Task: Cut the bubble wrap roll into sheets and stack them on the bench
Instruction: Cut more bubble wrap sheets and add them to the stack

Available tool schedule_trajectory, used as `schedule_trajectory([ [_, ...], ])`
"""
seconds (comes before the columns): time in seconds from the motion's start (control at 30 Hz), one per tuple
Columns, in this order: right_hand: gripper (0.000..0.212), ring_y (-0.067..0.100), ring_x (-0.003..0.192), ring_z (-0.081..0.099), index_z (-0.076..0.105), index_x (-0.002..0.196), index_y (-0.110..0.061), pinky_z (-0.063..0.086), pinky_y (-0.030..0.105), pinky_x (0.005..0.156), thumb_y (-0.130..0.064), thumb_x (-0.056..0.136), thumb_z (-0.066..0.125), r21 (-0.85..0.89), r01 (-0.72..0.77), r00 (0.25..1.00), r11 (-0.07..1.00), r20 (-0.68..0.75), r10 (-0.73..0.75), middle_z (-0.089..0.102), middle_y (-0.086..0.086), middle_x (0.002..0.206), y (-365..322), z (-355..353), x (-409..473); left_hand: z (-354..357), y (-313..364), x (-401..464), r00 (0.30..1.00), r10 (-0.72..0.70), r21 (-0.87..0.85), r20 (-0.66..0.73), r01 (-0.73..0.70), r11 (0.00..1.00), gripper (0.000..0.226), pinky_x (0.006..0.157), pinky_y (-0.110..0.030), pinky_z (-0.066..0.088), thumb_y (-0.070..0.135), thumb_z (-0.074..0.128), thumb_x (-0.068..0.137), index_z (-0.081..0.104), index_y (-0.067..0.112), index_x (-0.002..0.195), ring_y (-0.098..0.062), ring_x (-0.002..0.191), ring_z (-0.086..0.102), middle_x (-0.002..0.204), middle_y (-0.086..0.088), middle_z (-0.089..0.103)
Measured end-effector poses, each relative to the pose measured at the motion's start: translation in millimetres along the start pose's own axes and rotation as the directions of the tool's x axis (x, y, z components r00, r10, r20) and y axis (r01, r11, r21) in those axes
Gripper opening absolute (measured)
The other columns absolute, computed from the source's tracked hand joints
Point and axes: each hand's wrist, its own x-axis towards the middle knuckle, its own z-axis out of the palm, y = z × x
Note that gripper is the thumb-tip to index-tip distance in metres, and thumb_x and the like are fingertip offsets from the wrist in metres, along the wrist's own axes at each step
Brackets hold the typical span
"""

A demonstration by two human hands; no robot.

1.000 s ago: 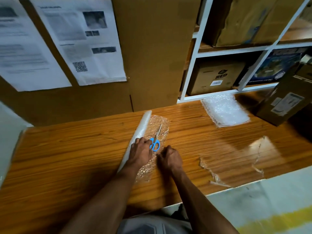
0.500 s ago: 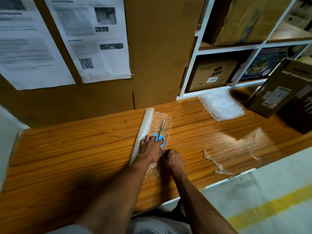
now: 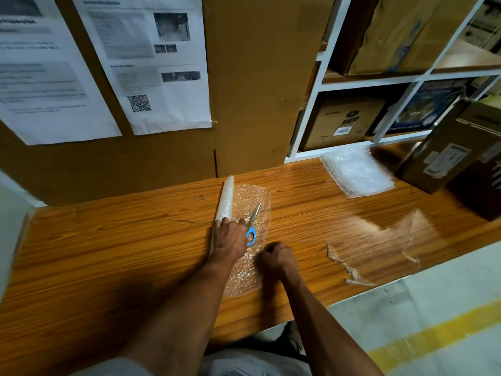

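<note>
Bubble wrap roll [image 3: 225,198]: lies on the counter [image 3: 108,240], running from near to far; an unrolled flap [image 3: 250,234] spreads to its right.
Left hand [image 3: 229,237]: rests on the roll's near part, fingers mostly straight and pressing down, one pointing along the roll.
Right hand [image 3: 278,257]: fist-like at the flap's right edge; fingers curled, apparently pinching the edge, though the contact itself is hidden.
Scissors [image 3: 253,222]: blue-handled, lying on the flap just right of the left hand, held by neither hand.
Finished stack [image 3: 356,172]: cut sheets at the far right of the counter, well apart from the roll.
Handling: the wrap looks very light, soft and springy, likely to curl back or skid on the glossy wood.
Where to hold: pin the roll from above and draw the flap taut by its free edge before cutting.
Scrap [image 3: 349,270]: clear torn film near the right edge.
</note>
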Motion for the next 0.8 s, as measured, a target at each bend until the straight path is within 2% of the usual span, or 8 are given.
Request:
schedule_trajectory([
  [0.13,0.028,0.030,0.105,0.072,0.079,0.097,-0.014,0.047,0.024,0.076,-0.034,0.083,0.066,0.007,-0.007,1.000,1.000,0.007,0.007,0.077,0.014,0.107,-4.2,-1.8,-2.6,-8.5,1.1,6.1,0.991,-0.080,-0.174,0.107,0.098,0.980,0.032,0.088,-0.036,0.053,0.033,0.074,0.090,0.068,0.017,0.117,-0.029,0.109,0.067,0.117,-0.009,0.070],
  [0.27,0.039,0.029,0.104,0.072,0.080,0.100,-0.015,0.049,0.025,0.076,-0.043,0.076,0.067,0.039,-0.010,1.000,0.999,0.018,0.010,0.078,0.013,0.107,-6.0,-4.0,-4.7,-7.3,-8.6,16.7,0.916,-0.244,-0.417,0.320,0.367,0.832,0.051,0.079,-0.035,0.060,0.046,0.083,0.076,0.067,0.021,0.118,-0.026,0.097,0.069,0.113,-0.006,0.072],
  [0.33,0.048,0.027,0.098,0.073,0.080,0.098,-0.015,0.051,0.026,0.073,-0.047,0.068,0.064,0.067,-0.014,1.000,0.998,0.020,0.013,0.078,0.011,0.100,-5.4,-2.7,-3.4,-9.6,-15.3,17.0,0.858,-0.223,-0.624,0.463,0.494,0.605,0.052,0.069,-0.028,0.058,0.037,0.080,0.078,0.067,0.012,0.122,-0.022,0.084,0.072,0.105,-0.010,0.075],
  [0.4,0.047,0.025,0.092,0.073,0.078,0.094,-0.014,0.050,0.027,0.069,-0.052,0.069,0.065,0.098,-0.020,1.000,0.995,-0.004,0.021,0.078,0.010,0.092,-7.7,-2.5,-3.1,-16.2,-19.7,9.8,0.807,-0.088,-0.764,0.583,0.582,0.279,0.038,0.055,-0.023,0.050,0.022,0.073,0.090,0.068,0.002,0.122,-0.018,0.069,0.071,0.093,-0.011,0.075],
  [0.47,0.044,0.023,0.085,0.071,0.075,0.090,-0.013,0.046,0.026,0.063,-0.056,0.084,0.070,0.135,-0.038,0.999,0.990,-0.033,0.043,0.075,0.008,0.086,-11.7,-3.5,0.7,-22.2,-27.0,1.4,0.767,0.085,-0.771,0.636,0.636,0.027,0.029,0.067,-0.028,0.058,0.014,0.067,0.097,0.067,0.000,0.122,-0.024,0.086,0.076,0.101,-0.014,0.077],
  [0.53,0.045,0.022,0.077,0.069,0.074,0.090,-0.012,0.046,0.026,0.058,-0.057,0.090,0.069,0.186,-0.044,0.998,0.982,-0.039,0.052,0.071,0.006,0.079,-15.6,-2.6,6.0,-24.3,-33.3,-5.6,0.752,0.209,-0.747,0.625,0.654,-0.118,0.027,0.088,-0.039,0.061,0.012,0.067,0.098,0.067,0.000,0.123,-0.032,0.102,0.075,0.111,-0.020,0.076],
  [0.63,0.048,0.027,0.078,0.074,0.076,0.085,-0.009,0.055,0.032,0.059,-0.056,0.086,0.071,0.237,-0.038,0.998,0.971,-0.043,0.050,0.075,0.007,0.077,-15.9,4.3,19.4,-22.0,-36.4,-12.8,0.766,0.256,-0.744,0.590,0.639,-0.197,0.030,0.090,-0.038,0.062,0.017,0.073,0.095,0.071,0.006,0.123,-0.029,0.097,0.075,0.104,-0.016,0.078],
  [0.8,0.027,0.026,0.076,0.075,0.073,0.075,-0.014,0.057,0.033,0.064,-0.037,0.090,0.074,0.263,-0.010,0.996,0.965,-0.079,0.032,0.076,0.005,0.073,-16.7,10.8,21.0,-13.3,-44.8,-20.7,0.785,0.267,-0.774,0.558,0.609,-0.172,0.045,0.094,-0.045,0.060,0.020,0.084,0.082,0.069,-0.001,0.119,-0.034,0.103,0.075,0.112,-0.019,0.076],
])
